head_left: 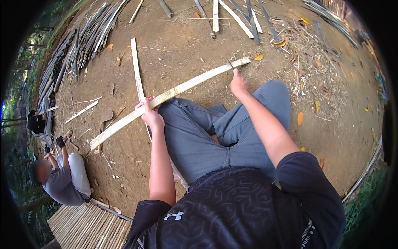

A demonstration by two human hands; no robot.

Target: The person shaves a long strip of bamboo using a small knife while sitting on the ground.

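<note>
A long pale split-bamboo strip (199, 79) slants across in front of my crossed legs, its lower end to the left and its far end to the right. Around its left half, by my knee, my left hand (152, 116) is closed on it. My right hand (239, 84) grips a knife (230, 64), whose thin dark blade lies across the strip close to its far right end. The knife's handle is hidden in my fist. A second, narrower bamboo strip (136, 62) runs away from me and passes beneath the first one near my left hand.
Piled bamboo strips (89, 33) lie at the far left, with more loose strips (236, 18) at the far edge. A person (66, 178) sits at the left beside a slatted bamboo platform (91, 226). Shavings and dry leaves (300, 118) litter the dirt at right.
</note>
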